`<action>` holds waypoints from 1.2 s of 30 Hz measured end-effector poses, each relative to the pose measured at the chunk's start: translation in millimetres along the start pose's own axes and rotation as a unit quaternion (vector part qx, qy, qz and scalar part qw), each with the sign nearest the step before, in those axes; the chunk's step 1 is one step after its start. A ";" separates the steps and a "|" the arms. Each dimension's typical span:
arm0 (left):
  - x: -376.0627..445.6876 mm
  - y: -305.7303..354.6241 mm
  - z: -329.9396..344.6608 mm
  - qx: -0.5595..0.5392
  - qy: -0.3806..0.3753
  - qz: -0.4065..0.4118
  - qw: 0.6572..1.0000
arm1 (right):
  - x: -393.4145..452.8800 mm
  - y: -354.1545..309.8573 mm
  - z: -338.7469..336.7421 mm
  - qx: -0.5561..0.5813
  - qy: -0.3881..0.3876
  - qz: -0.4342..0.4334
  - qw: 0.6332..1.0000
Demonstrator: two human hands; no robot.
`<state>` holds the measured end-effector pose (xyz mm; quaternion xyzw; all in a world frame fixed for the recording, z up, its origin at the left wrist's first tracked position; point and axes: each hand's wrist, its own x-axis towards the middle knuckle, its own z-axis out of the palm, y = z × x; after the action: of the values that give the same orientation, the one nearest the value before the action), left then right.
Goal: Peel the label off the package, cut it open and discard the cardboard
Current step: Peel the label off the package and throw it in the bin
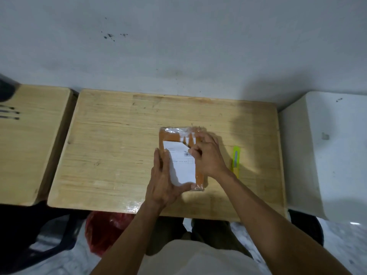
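Lying flat at centre-right of the wooden table (pixel 111 139): brown package (pixel 174 136), taped, white label (pixel 183 165) on top. Left hand (pixel 161 181) clamped along its 9 o'clock edge, thumb under the near corner. Right hand (pixel 207 154) pinching the label's 3 o'clock edge, fingers together. Yellow-green utility knife (pixel 235 158) just beside at 3 o'clock. Bare wood open from 9 to 12 o'clock. Barcode visible; printing unreadable.

The package (pixel 179 153) lies flat on the wooden counter (pixel 111 155). The left hand (pixel 163 180) holds its near corner, the right hand (pixel 207 153) pinches the white label (pixel 182 165). A yellow cutter (pixel 235 158) lies just beside.
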<state>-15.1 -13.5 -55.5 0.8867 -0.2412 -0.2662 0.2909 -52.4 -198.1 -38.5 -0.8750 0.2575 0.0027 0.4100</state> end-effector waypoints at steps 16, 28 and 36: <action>-22.1 8.9 2.4 -0.026 0.010 -0.011 1.000 | 7.7 -10.3 -27.3 0.192 -0.258 0.104 0.941; -35.6 4.8 8.4 0.006 0.036 -0.045 0.998 | 6.8 -4.6 -25.8 0.077 -0.161 0.007 0.984; -31.2 -3.9 11.4 -0.019 0.039 -0.030 0.999 | 1.1 10.9 -33.4 0.250 -0.253 0.051 0.933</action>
<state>-44.2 3.1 -55.6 0.8977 -0.1982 -0.2441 0.3086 -63.3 -228.5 -24.4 -0.7003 0.1820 0.1807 0.6662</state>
